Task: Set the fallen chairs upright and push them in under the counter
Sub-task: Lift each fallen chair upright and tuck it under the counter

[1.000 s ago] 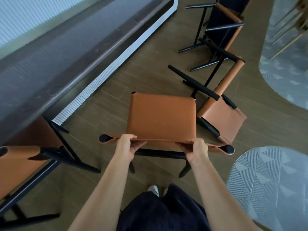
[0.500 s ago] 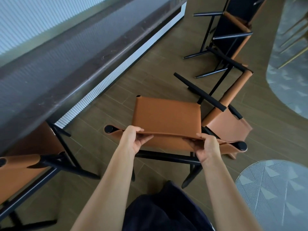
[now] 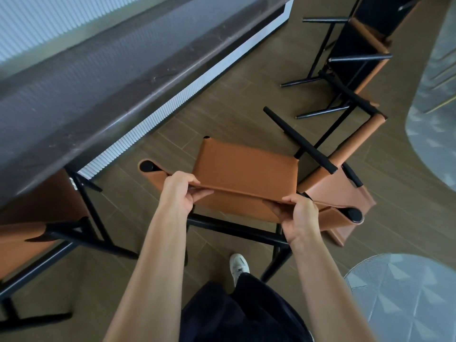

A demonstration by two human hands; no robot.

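An upright chair (image 3: 246,166) with a tan leather seat and black metal frame stands right in front of me. My left hand (image 3: 181,192) grips the top edge of its leather backrest on the left. My right hand (image 3: 299,213) grips the same edge on the right. The dark counter (image 3: 103,77) runs diagonally along the left, with a white ribbed base below it. A second chair (image 3: 345,191) lies fallen on the floor just right of the held one. A third fallen chair (image 3: 357,45) lies further back.
Another tan chair (image 3: 37,218) stands at the lower left, its seat partly under the counter. Wood-plank floor (image 3: 222,99) lies between the held chair and the counter. Grey patterned rugs (image 3: 407,297) lie at the lower right and far right. My white shoe (image 3: 238,265) shows below the chair.
The held chair has shifted toward the counter, and my view has moved with it. Both hands keep the same hold on the backrest.
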